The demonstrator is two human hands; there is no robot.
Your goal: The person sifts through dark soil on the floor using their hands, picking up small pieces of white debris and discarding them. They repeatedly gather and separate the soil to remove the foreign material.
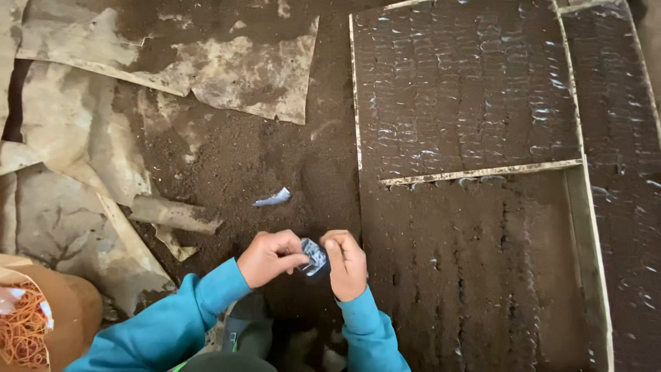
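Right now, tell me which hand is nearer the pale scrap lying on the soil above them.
Left. The left hand sits just below the pale scrap; the right hand is lower and off to the scrap's right. Both pinch a small dark bag.

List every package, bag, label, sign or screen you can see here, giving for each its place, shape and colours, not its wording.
Small plastic bag: held between the left hand and right hand, crumpled, dark with shiny grey patches.
Scrap of plastic: lying on the soil above the hands, flat, pale grey-blue.
Brown bag: lower left corner, open, with orange bands inside.
No labels, signs or screens show.
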